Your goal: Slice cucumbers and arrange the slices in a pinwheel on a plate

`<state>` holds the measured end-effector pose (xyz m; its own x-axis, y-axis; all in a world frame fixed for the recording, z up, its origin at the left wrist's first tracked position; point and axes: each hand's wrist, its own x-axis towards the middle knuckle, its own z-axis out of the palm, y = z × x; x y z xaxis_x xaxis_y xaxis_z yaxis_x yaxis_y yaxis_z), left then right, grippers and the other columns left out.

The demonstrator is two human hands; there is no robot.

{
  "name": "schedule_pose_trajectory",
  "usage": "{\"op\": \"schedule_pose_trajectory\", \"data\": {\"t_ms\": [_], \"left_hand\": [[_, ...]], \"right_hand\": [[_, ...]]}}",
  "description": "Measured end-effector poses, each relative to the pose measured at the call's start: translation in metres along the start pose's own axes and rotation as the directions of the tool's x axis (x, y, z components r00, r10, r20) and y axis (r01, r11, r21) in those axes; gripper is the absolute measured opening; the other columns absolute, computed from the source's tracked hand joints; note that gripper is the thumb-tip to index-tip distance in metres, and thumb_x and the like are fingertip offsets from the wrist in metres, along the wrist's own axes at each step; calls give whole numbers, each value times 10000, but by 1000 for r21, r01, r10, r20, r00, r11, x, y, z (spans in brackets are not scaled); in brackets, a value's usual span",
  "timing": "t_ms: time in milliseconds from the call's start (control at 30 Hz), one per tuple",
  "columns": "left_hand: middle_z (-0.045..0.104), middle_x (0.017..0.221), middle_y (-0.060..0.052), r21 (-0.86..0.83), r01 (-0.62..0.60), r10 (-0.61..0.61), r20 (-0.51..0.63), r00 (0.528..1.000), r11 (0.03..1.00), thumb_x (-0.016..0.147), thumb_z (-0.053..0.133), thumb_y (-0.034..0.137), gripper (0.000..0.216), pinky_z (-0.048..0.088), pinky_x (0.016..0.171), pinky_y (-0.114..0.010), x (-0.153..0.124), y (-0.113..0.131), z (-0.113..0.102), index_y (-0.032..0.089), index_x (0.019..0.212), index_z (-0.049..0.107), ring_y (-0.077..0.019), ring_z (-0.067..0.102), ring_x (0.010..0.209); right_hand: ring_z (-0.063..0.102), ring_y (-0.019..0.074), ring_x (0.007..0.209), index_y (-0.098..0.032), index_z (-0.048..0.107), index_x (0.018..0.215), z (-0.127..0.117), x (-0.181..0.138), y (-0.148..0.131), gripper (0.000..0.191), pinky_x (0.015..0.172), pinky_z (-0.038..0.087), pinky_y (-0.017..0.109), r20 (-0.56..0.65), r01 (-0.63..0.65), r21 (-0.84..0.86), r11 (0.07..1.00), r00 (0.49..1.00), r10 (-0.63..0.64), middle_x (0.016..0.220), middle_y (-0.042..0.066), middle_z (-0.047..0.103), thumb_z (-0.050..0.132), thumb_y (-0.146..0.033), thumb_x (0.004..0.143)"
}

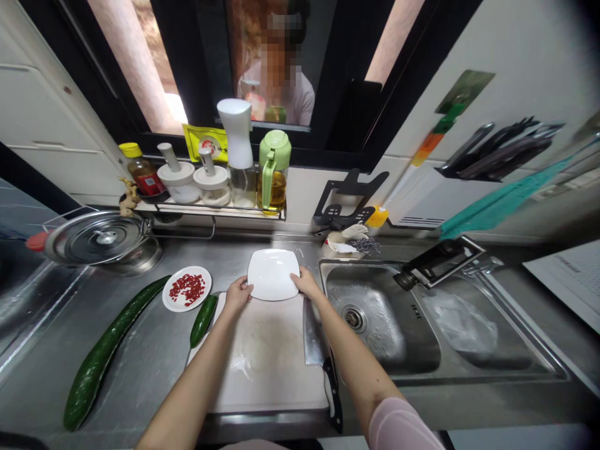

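Observation:
A white square plate (272, 275) with rounded corners is held between my two hands, over the far end of the white cutting board (262, 369). My left hand (239, 294) pinches its left edge, and my right hand (307, 283) grips the right edge. Nothing lies on the plate. Along the board's right side rests a kitchen knife (316, 340) with a black handle, partly behind my right forearm. A short piece of cucumber (203, 320) lies at the board's left edge, near a small white dish (165, 299) of chopped red pieces. Further left lies a long cucumber (112, 350).
A double sink (384, 325) with a black faucet (431, 265) is to the right, a plastic bag in its far basin. A lidded pot (105, 240) stands at the back left. Seasoning jars and an oil bottle (274, 172) line the rack; a knife holder (435, 194) hangs right.

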<state>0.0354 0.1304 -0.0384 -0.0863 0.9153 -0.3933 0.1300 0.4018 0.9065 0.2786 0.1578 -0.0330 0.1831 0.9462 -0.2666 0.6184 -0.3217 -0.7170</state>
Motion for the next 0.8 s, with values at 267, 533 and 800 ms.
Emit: {"op": "schedule_pose_trajectory", "data": {"t_ms": [267, 533, 800], "left_hand": [[488, 493, 70, 334, -50, 58, -14, 998, 941, 769, 568, 213, 430, 359, 515, -200, 15, -3, -4, 114, 1182, 632, -104, 506, 462], [487, 505, 68, 395, -16, 32, -35, 999, 918, 774, 568, 212, 408, 351, 528, -204, 16, -1, -4, 132, 1166, 647, -109, 504, 476], [597, 616, 19, 538, -51, 101, -65, 993, 841, 765, 597, 201, 345, 360, 587, -211, 15, 2, -4, 149, 1096, 679, -136, 553, 607]], "right_hand": [[633, 211, 995, -108, 650, 1095, -2, 6, -10, 333, 836, 464, 244, 51, -23, -170, 985, 998, 32, 1069, 117, 696, 619, -290, 817], [649, 208, 951, -94, 646, 1130, 2, 7, -10, 363, 791, 464, 234, 76, -34, -225, 974, 996, 52, 1030, 117, 709, 602, -297, 834], [654, 211, 946, -112, 665, 1081, 1, 8, -15, 356, 775, 454, 228, 84, -56, -306, 951, 993, 85, 979, 116, 716, 633, -350, 817]]}}
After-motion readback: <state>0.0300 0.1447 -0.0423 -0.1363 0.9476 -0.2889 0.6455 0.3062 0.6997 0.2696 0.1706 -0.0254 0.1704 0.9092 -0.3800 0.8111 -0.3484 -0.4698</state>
